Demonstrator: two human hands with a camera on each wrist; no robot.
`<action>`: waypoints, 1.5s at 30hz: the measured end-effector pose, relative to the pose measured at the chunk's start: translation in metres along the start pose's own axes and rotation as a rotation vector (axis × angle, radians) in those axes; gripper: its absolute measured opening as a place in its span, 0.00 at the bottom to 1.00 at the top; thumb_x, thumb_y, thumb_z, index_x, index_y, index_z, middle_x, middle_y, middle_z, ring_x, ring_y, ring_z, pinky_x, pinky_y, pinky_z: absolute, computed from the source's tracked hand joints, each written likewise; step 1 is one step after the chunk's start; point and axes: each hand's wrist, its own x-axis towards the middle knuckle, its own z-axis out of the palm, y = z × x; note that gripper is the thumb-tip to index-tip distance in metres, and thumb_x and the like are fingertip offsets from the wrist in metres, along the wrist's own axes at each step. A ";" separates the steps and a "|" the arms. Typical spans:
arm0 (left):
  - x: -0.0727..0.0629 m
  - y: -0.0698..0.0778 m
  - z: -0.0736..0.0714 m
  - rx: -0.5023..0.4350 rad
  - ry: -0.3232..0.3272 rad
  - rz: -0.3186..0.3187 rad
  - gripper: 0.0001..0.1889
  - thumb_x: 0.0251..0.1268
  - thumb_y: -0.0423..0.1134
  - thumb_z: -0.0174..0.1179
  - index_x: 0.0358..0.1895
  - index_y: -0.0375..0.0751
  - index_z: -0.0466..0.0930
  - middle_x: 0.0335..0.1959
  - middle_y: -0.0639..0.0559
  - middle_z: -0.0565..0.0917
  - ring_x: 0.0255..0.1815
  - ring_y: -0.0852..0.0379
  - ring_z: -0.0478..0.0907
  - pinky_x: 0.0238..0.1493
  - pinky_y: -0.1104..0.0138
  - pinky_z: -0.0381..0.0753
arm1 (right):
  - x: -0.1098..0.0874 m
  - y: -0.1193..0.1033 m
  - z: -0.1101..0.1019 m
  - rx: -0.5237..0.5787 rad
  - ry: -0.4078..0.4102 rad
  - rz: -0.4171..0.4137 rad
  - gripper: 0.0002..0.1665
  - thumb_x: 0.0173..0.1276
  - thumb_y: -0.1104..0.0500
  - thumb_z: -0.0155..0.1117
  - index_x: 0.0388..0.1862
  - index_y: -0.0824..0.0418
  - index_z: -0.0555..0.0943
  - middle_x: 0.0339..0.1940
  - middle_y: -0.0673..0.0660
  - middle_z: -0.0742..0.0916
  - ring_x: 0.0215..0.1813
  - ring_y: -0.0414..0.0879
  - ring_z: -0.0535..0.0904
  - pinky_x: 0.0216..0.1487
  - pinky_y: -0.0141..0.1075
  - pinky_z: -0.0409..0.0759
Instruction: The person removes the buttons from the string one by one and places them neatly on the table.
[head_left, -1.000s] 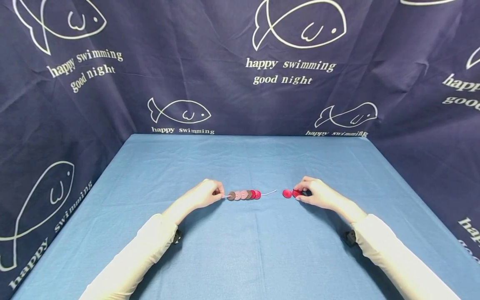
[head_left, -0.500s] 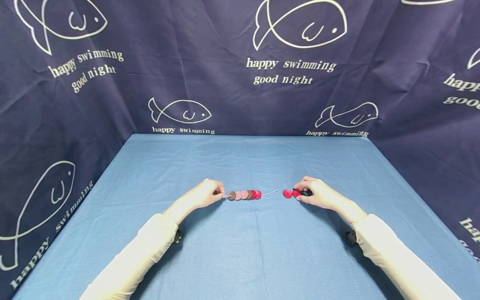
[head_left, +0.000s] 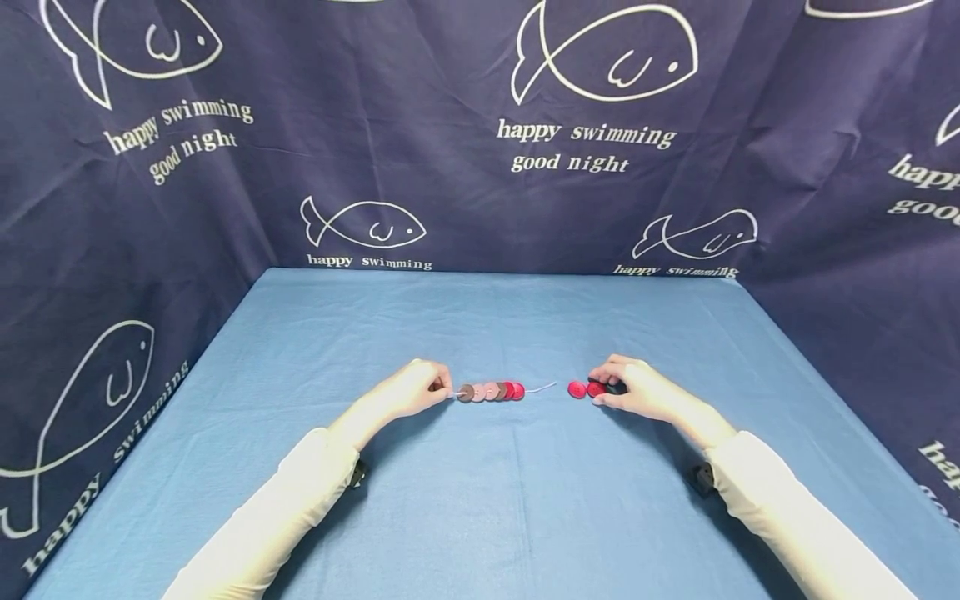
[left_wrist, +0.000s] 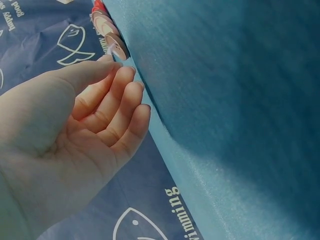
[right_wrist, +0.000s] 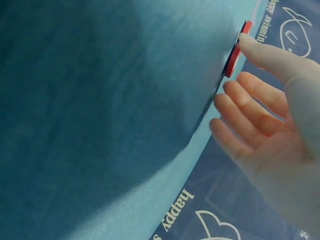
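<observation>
A row of overlapping buttons [head_left: 491,391] in brown, pink and red lies threaded on a thin pale string [head_left: 542,387], its free end pointing right. At the row's left end my left hand [head_left: 415,387] pinches the string between thumb and fingertips; in the left wrist view, the nearest brown button [left_wrist: 116,46] sits just past those fingertips. My right hand [head_left: 637,387] has thumb and fingertip at the edges of a dark red button [head_left: 596,389] on the table. Just left of that one lies a brighter red button [head_left: 577,389], apart from the string's end.
Blue cloth covers the table [head_left: 480,500]. A dark blue curtain [head_left: 450,125] with white fish drawings and lettering hangs behind it and along both sides. Dark wrist cameras sit under both cuffs.
The head view has shifted slightly. Both hands, the threaded row and the two red buttons keep their places relative to each other.
</observation>
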 end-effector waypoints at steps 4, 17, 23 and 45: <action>0.001 0.000 0.001 -0.003 -0.005 0.001 0.04 0.60 0.33 0.59 0.28 0.42 0.80 0.23 0.54 0.81 0.23 0.67 0.70 0.30 0.74 0.72 | 0.000 -0.002 -0.001 -0.011 0.014 -0.002 0.20 0.51 0.60 0.73 0.42 0.68 0.82 0.30 0.54 0.82 0.35 0.47 0.79 0.39 0.39 0.78; 0.000 0.000 -0.001 -0.008 -0.006 0.007 0.04 0.60 0.32 0.59 0.28 0.42 0.80 0.24 0.54 0.82 0.24 0.66 0.71 0.31 0.73 0.72 | 0.009 -0.003 -0.005 -0.015 0.090 -0.095 0.16 0.50 0.63 0.73 0.39 0.68 0.83 0.29 0.56 0.83 0.34 0.48 0.80 0.38 0.41 0.78; 0.000 0.001 -0.002 -0.014 -0.020 -0.010 0.04 0.61 0.33 0.58 0.29 0.41 0.81 0.24 0.53 0.82 0.24 0.66 0.70 0.31 0.74 0.72 | 0.014 -0.008 -0.006 -0.036 0.108 -0.108 0.15 0.51 0.63 0.72 0.39 0.67 0.83 0.31 0.56 0.83 0.35 0.46 0.80 0.39 0.41 0.78; 0.000 0.000 -0.001 -0.007 -0.004 0.008 0.04 0.61 0.32 0.59 0.28 0.42 0.80 0.23 0.54 0.81 0.23 0.67 0.71 0.30 0.74 0.72 | 0.031 -0.019 -0.002 0.011 0.076 -0.088 0.17 0.53 0.60 0.72 0.41 0.67 0.83 0.34 0.57 0.84 0.38 0.47 0.81 0.43 0.43 0.78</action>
